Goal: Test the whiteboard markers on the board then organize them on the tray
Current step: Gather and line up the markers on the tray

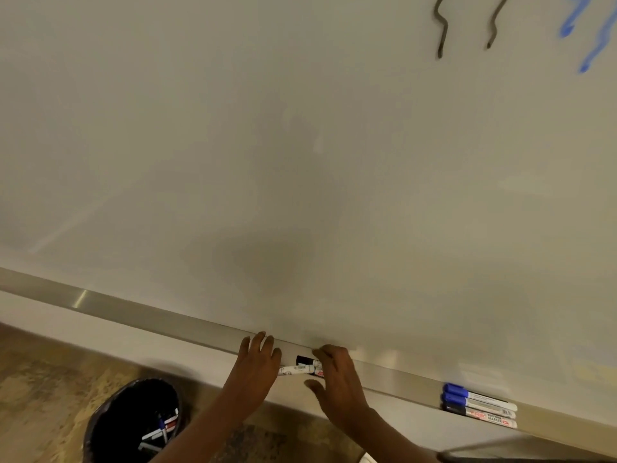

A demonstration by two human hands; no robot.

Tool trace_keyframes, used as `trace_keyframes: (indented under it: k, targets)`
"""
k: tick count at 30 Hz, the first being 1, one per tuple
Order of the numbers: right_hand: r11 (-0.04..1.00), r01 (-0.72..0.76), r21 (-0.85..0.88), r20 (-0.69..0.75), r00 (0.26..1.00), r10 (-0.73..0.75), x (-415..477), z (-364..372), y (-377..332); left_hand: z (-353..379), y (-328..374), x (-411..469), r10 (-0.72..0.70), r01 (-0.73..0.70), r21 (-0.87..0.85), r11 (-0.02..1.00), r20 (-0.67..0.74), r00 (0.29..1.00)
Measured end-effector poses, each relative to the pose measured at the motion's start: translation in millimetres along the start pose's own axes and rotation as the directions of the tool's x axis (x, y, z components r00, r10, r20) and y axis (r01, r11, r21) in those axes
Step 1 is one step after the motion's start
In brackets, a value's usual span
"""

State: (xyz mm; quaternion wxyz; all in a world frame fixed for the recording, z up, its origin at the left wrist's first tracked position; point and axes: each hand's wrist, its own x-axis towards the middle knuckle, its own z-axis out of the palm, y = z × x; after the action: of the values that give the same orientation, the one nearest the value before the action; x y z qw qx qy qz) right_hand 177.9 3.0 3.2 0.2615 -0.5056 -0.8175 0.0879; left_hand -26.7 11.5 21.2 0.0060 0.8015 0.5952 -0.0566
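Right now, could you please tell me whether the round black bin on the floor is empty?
No, several white-barrelled markers lie inside the round black bin.

A long brushed-metal tray (pixel 133 312) runs along the whiteboard's lower edge. Toward its right end, three white-barrelled markers (pixel 479 405) lie side by side and touching: two blue-capped, one dark-capped with red print. Nearer the middle sits a small cluster of white-barrelled markers (pixel 302 366), one black-capped. Below, on the mottled brown floor (pixel 40 379), stands a round black bin (pixel 100 426).
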Motion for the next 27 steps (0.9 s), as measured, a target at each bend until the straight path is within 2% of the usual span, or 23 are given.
trace_keyframes:
  k: [4,8,12,16,19,27]
  targets:
    - [0.983,0.185,-0.009,0.011,0.983,-0.185,1.8,-0.3,-7.8,-1.9,8.6,5.7,0.033,-0.032,0.012,0.999,-0.012,0.999]
    - [0.972,0.231,-0.051,-0.041,0.972,-0.233,4.6,2.3,2.1,-3.4,15.1,9.5,0.073,-0.072,0.012,0.997,-0.042,0.996]
    - [0.992,0.117,-0.05,-0.046,0.992,-0.12,7.2,-1.1,17.0,-5.0,14.1,11.7,0.099,-0.102,-0.028,0.994,-0.113,0.989]
    - [0.996,-0.027,-0.084,0.009,1.0,0.028,3.4,-10.0,33.8,-0.3,5.7,9.6,0.096,-0.11,-0.1,0.989,-0.135,0.986]
    - [0.985,-0.12,-0.12,0.054,0.99,0.128,0.8,-12.3,42.6,2.6,1.9,6.2,0.076,-0.088,-0.115,0.99,-0.103,0.992]
    - [0.956,-0.203,-0.211,0.151,0.96,0.237,-3.0,1.0,49.0,20.6,2.7,4.2,0.132,-0.132,-0.11,0.985,-0.008,0.991]
